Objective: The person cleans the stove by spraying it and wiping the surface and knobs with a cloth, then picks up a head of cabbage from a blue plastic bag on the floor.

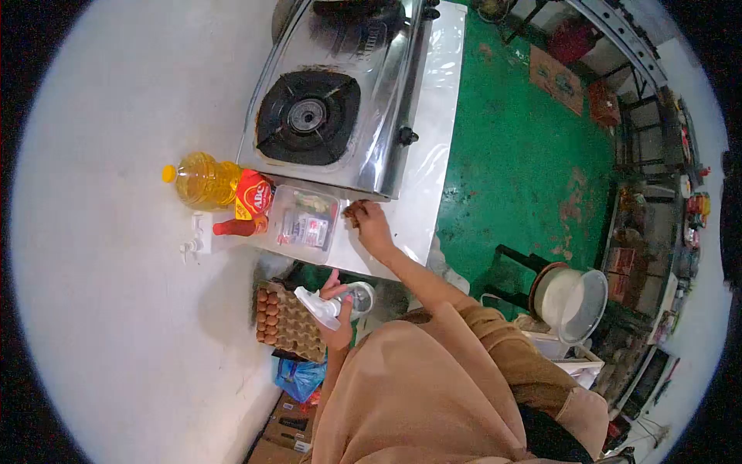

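Note:
My left hand (338, 331) is closed round a spray bottle (360, 297) with a white trigger head and a clear body, held tilted just off the table's near edge. On the white tabletop (379, 263), my right hand (374, 230) presses down a small crumpled brown cloth (355, 212), partly hidden by the fingers. That hand is close to the front corner of the gas stove (379, 174). Left of it stands a clear plastic container (303, 224) with packets inside.
A yellow oil bottle (202, 181), a red ABC pouch (253, 195) and a red sauce bottle (236, 226) line the wall side. Below the table are an egg tray (297, 329) and a blue plastic bag (300, 379). A white bucket (570, 305) stands at right.

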### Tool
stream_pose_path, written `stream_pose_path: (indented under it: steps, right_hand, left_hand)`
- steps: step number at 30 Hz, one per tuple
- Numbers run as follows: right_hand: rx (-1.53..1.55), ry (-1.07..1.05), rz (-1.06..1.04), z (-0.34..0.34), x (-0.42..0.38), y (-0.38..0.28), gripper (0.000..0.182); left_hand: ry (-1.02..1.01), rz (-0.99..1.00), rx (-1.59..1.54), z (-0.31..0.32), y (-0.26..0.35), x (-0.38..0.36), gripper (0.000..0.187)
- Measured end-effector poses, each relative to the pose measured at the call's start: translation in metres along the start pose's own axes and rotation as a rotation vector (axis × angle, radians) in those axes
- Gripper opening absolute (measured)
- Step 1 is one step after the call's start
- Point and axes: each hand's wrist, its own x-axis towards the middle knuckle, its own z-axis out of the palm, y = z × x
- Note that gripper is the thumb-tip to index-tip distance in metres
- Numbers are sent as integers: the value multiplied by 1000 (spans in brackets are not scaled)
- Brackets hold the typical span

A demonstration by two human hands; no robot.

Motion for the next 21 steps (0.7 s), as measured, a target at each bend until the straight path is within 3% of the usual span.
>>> stream_pose_path:
  steps: [2,3,6,11,14,16,18,19,21]
  right_hand:
    - [-50,-222,-98,5,5,2,31]
    - [-47,-217,-95,2,0,1,31]
    - [-145,-477,-329,-24,-27,12,32]
    - [-54,-676,-460,-90,-80,26,26]
    - [83,-615,-480,-117,-90,49,18]
    - [215,-582,-103,-138,-68,58,14]
    - [45,-222,149,-146,-30,47,20]
    - [44,39,142,-143,-12,42,25]
    - [206,130,259,-123,20,35,36]
  left_hand:
    - [31,-33,-9,-3,3,-2,21]
    - [27,-31,-4,-4,5,-3,21]
    - [32,-14,-19,-4,6,-2,21]
    - [71,-27,-52,4,22,7,22]
    - [44,-8,-51,13,31,16,22]
    - [25,11,-52,19,23,24,21]
    - [31,59,-53,32,14,31,20]
    - [24,55,-55,40,11,37,20]
    - [2,101,34,54,6,48,20]
